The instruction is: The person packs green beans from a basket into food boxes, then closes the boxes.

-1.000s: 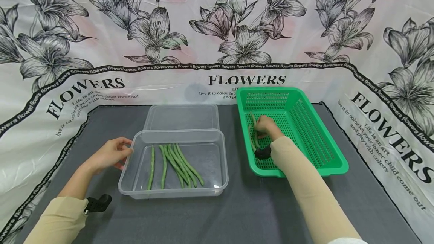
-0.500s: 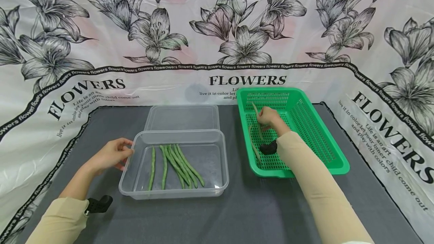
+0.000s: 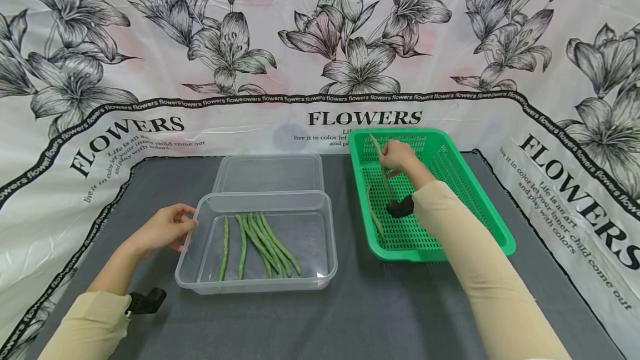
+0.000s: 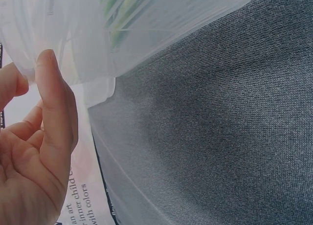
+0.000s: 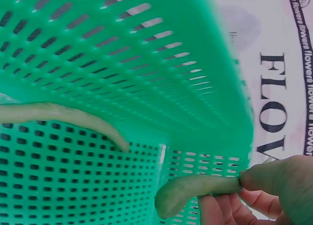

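My right hand [image 3: 398, 157] pinches a green bean [image 5: 195, 188] between thumb and fingers above the left side of the green basket [image 3: 492, 218]. The bean sticks out beyond the fingertips at both ends in the head view. A second, pale green bean [image 3: 376, 221] lies in the basket along its left wall. My left hand [image 3: 167, 226] is at the left rim of a clear plastic container [image 3: 310, 285], its fingertips touching the outside. Several green beans [image 3: 260, 240] lie lengthwise in this container, most bunched in the middle and one apart at the left.
A clear flat lid [image 3: 270, 173] lies just behind the container. The grey cloth [image 3: 320, 329] covers the table, and a white flower-printed sheet [image 3: 260, 121] rises at the back and sides. The basket's raised slotted walls surround the right hand's work area.
My right hand has lifted its green bean and moved it toward the back of the basket, leaving the other bean in plain sight. The left hand and container have stayed put.
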The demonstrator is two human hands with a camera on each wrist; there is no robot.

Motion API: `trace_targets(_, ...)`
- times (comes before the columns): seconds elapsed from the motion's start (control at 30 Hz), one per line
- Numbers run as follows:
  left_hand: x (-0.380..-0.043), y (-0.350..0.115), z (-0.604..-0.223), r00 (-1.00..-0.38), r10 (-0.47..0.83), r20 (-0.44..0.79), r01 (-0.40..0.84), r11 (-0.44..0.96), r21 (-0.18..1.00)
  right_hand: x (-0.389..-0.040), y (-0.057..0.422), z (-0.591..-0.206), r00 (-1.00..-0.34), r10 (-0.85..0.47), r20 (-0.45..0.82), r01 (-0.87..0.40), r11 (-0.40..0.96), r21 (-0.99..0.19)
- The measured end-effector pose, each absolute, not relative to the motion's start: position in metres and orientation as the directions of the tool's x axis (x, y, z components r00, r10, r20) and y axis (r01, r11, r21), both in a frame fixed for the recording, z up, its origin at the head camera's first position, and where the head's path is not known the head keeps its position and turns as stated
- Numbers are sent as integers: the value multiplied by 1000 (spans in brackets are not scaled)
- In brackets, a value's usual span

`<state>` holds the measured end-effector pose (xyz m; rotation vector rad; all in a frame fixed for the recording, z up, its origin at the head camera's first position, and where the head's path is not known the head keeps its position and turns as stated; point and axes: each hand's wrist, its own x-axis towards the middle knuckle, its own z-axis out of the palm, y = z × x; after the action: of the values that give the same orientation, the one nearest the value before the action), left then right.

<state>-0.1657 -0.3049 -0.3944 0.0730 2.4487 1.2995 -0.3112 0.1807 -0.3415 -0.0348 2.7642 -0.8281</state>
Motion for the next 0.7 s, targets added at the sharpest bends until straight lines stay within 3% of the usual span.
trace_targets(0.7, -166, -307, -397, -932, 225, -285, -114, 565, 817, -303, 140, -306, -968, -176, -180, -64, 862, -503)
